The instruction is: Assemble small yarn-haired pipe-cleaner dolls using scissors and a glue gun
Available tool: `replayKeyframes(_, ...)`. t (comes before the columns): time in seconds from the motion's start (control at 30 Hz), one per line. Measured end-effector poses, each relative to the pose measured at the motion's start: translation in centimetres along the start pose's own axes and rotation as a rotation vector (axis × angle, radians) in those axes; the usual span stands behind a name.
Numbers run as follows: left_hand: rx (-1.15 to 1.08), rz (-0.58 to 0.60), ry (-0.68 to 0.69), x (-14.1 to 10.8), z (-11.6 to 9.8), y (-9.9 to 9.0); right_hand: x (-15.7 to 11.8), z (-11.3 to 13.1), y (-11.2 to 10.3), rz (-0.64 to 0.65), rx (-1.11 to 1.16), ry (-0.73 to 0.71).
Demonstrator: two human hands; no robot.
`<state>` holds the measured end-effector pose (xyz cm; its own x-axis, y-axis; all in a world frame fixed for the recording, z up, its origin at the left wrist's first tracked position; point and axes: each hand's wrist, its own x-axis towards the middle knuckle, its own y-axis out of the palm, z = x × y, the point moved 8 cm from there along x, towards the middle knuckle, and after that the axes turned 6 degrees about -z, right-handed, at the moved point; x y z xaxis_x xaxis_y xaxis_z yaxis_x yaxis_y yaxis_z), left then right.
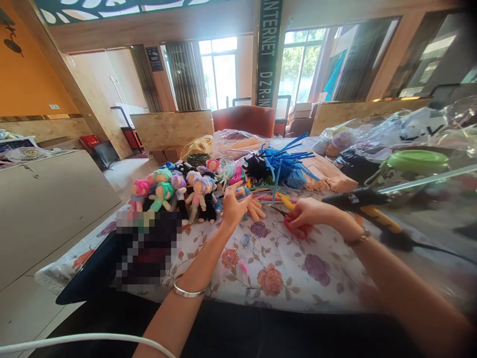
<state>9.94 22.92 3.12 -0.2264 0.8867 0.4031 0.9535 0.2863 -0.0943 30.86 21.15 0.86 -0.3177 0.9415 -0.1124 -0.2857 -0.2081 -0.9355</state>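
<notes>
White cable (85, 337) crossed foreground; left hand (234, 206) gripped 1 blue-haired doll (255, 209), apparently unfinished; right hand (315, 211) held red-handled scissors (294, 227); clustered dolls (196, 194) looked finished.

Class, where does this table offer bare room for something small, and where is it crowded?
Bare: the flowered cloth between left forearm and right forearm, nearer than the red-handled scissors, except a pink scrap. Crowded: dolls left of the left hand, blue strips behind, glue gun right.
</notes>
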Motion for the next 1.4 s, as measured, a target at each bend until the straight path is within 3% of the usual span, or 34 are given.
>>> replayKeyframes(0.17, 0.066, 0.047, 0.055, -0.2, -0.6, 0.1, -0.5, 0.6, -1.3, -0.055, 0.124, -0.099)
replayKeyframes(0.33, 0.013, 0.161, 0.101, -0.6, -1.2, 1.2, -1.2, 1.4, -3.9, -0.276, 0.372, -0.084)
replayKeyframes(0.5, -0.123, 0.32, 0.085, -1.8, -2.3, 2.5, -1.9, 3.6, -3.9, -0.269, 0.757, -0.09)
replayKeyframes(0.63, -0.256, 0.396, 0.102, -2.6, -3.5, 2.8, -1.5, 4.6, -2.4, -0.194, 1.083, -0.062)
replayKeyframes(0.87, -0.346, 0.329, 0.17, -2.7, -4.3, 2.0, -0.3, 5.8, 0.2, -0.049, 1.461, -0.056)
replayKeyframes(0.97, -0.364, 0.315, 0.188, -2.7, -4.4, 1.8, -0.2, 6.2, 0.7, -0.04, 1.529, -0.013)
replayKeyframes(1.2, -0.439, 0.265, 0.141, -2.4, -4.2, 1.7, 0.2, 7.3, 1.6, 0.029, 1.69, -0.096)
replayKeyframes(1.4, -0.514, 0.295, 0.09, -2.4, -4.2, 2.0, 0.2, 7.2, 1.7, -0.017, 1.7, -0.078)
